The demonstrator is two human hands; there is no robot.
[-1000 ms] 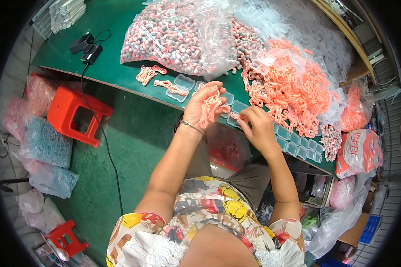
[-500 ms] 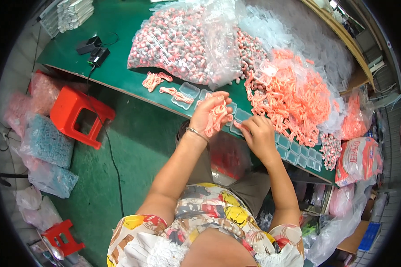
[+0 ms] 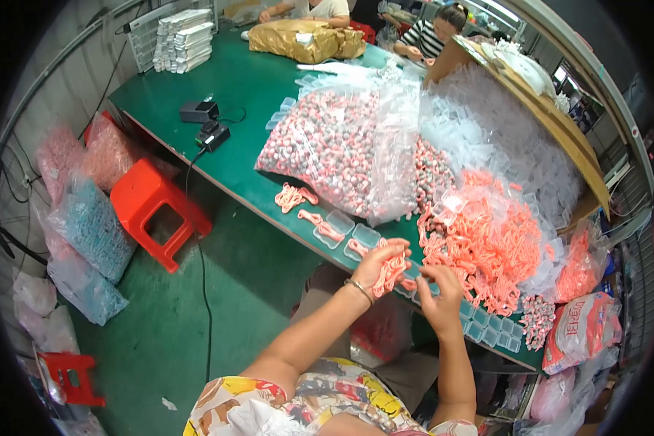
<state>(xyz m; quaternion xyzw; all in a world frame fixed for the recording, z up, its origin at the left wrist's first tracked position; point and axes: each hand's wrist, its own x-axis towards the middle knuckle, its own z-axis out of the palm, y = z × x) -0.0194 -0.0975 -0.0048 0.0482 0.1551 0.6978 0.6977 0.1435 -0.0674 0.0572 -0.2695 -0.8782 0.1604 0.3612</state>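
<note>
A bunch of coral-pink looped cords (image 3: 390,275) lies across the palm of my left hand (image 3: 376,267), with the fingers curled round it. My right hand (image 3: 443,296) is just to its right over the table edge, thumb and forefinger slightly apart, and no cord shows between them. Below its fingertips, a short piece of coral cord (image 3: 408,285) sits at a small clear plastic box, partly hidden by my hands. Further left, a cord bundle (image 3: 321,226) lies over an open clear box (image 3: 336,228), and a loose cord bundle (image 3: 293,197) rests on the table.
A large clear bag of pink and grey beads (image 3: 327,145) lies behind my hands. A heap of coral cords (image 3: 479,240) and more clear boxes (image 3: 490,327) are to the right. A red stool (image 3: 156,211) stands left. Other people (image 3: 443,33) sit across the green table (image 3: 152,102).
The view has tilted up, bringing people and a gold package into sight. The cord pinched in my right hand has left its fingers, which have parted. My left hand still holds its bunch.
</note>
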